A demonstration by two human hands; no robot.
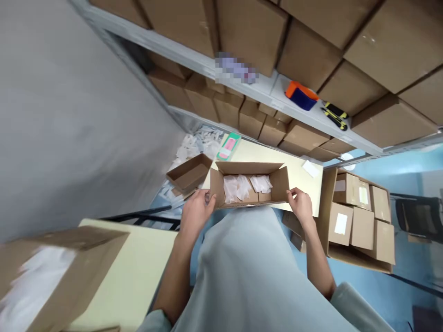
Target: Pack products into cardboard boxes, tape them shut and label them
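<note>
Both hands on the box here! The open box (246, 168) sits at the near edge of the worktop (270, 150), flaps up, white packets (231, 189) lying inside. The left hand (197, 207) grips its left end by the near corner; the right hand (300, 205) pinches the right end, thumb against fingers. This looks like the handling step, steadying or placing a part-filled box. Any move from here calls for an even grip, walls upright, box level, so those loose packets stay in. Over by the far left corner lies a green-and-pink pack (228, 146); a white card (310, 168) lies near the far right corner.
</note>
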